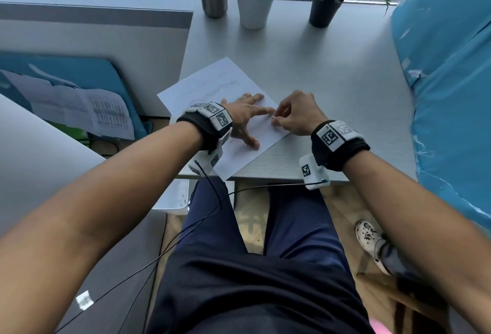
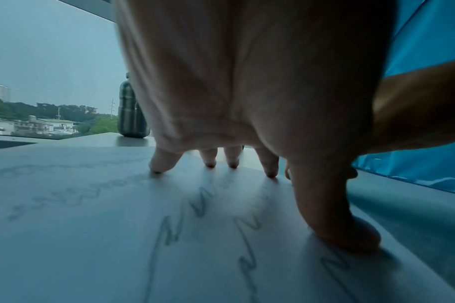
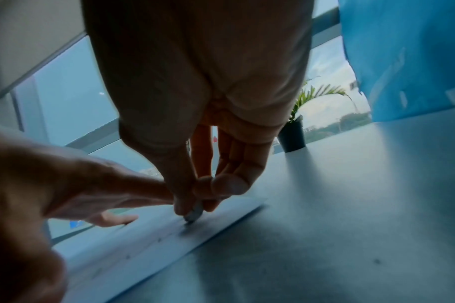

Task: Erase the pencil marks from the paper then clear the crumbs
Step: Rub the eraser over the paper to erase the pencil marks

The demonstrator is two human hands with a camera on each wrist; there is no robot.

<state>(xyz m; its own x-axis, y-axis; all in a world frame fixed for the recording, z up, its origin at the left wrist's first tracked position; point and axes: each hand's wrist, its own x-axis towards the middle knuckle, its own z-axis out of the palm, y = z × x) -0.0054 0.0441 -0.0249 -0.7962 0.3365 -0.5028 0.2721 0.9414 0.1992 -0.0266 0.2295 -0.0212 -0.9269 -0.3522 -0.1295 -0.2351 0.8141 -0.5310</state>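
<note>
Two hands work the paper (image 1: 212,86) on the bench (image 1: 332,73). My left hand (image 1: 243,118) presses it flat, fingers spread. My right hand (image 1: 295,114) pinches the eraser (image 3: 193,215) in its grip against the sheet.

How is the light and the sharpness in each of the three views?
Head view: even daylight, edges bent by the wide lens. Left wrist view: left hand backlit, pencil marks on the paper readable. Right wrist view: dim, motion blur on the right hand and eraser.
</note>
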